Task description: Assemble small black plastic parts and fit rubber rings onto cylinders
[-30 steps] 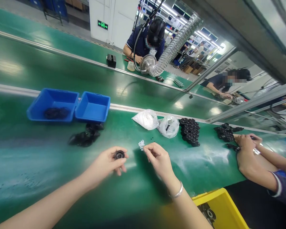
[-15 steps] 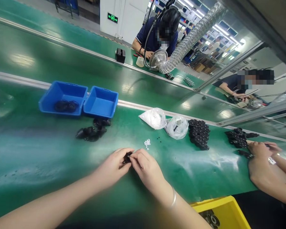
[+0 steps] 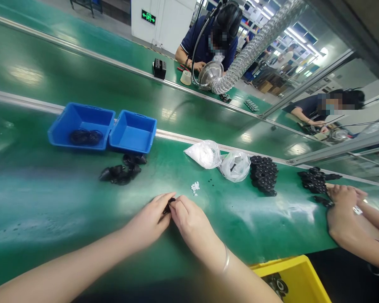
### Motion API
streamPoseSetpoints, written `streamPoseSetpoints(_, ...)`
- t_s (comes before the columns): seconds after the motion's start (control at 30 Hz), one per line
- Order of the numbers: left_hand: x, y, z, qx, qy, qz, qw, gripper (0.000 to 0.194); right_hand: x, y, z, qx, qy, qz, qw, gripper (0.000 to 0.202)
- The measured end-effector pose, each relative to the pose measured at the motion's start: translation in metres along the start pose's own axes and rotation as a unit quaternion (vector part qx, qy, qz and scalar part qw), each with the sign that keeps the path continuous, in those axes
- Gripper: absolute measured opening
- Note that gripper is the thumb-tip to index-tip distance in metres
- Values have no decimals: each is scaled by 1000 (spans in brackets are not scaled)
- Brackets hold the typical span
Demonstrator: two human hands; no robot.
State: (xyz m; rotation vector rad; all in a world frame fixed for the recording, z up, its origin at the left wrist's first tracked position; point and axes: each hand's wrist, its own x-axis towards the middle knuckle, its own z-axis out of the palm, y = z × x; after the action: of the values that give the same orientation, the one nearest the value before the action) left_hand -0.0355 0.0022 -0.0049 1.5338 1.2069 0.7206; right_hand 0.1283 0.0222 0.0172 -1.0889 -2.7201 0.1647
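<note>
White wall (image 3: 172, 27) — green sign (image 3: 148, 17), strip lights (image 3: 296, 35)

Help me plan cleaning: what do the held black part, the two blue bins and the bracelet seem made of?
Black part: perhaps plastic or rubber; it looks dark, but too little shows to settle its finish.
Blue bins: likely moulded plastic, smooth with a soft sheen and even colour.
Bracelet: probably metal, polished, judging by its silvery shine.

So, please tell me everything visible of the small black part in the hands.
The small black part looks slightly shiny, perhaps plastic. Most of it is covered, so its full shape and tilt cannot be told. The left hand holds it, and the right hand pinches at its other side. It shows against the green tabletop.
</note>
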Motion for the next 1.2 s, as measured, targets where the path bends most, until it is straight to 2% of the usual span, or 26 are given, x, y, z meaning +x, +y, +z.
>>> streamPoseSetpoints(0.1,0,0,0,-12,0,-12,1000,48,3,0,-3,56,14,12,998,17)
streamPoseSetpoints(0.2,1,-1,2,-73,-1,-27,997,42,-1,15,-14,154,48,49,986,14)
streamPoseSetpoints(0.27,1,-2,4,-143,-6,-33,989,40,-10,39,-22,171,105,126,972,14)
streamPoseSetpoints(0.33,1,-3,5,-192,-16,-44,980,41,-22,71,-26,130,159,229,951,17)
streamPoseSetpoints(0.4,2,-3,5,-202,-24,-58,977,42,-34,103,-24,83,164,287,940,18)
streamPoseSetpoints(0.5,3,0,3,-200,-31,-71,977,43,-44,133,-14,56,148,288,944,19)
streamPoseSetpoints(0.6,5,1,2,-212,-35,-80,973,44,-43,140,-6,58,147,277,948,19)
streamPoseSetpoints(0.77,9,-2,2,-244,-44,-82,965,45,-39,139,-7,63,152,279,946,22)
streamPoseSetpoints(0.83,10,-2,1,-247,-50,-83,964,43,-37,131,-11,71,155,284,943,22)
streamPoseSetpoints(0.93,11,-2,0,-253,-54,-82,962,40,-29,99,-18,134,156,265,942,19)
streamPoseSetpoints(1.07,11,-5,2,-273,-43,-74,958,42,-9,42,-18,267,106,155,945,10)
streamPoseSetpoints(1.13,10,-6,1,-234,-33,-68,969,43,-1,25,-13,300,87,125,942,8)
streamPoseSetpoints(1.2,10,-5,-1,-161,-22,-60,985,41,4,17,-5,311,78,116,940,7)
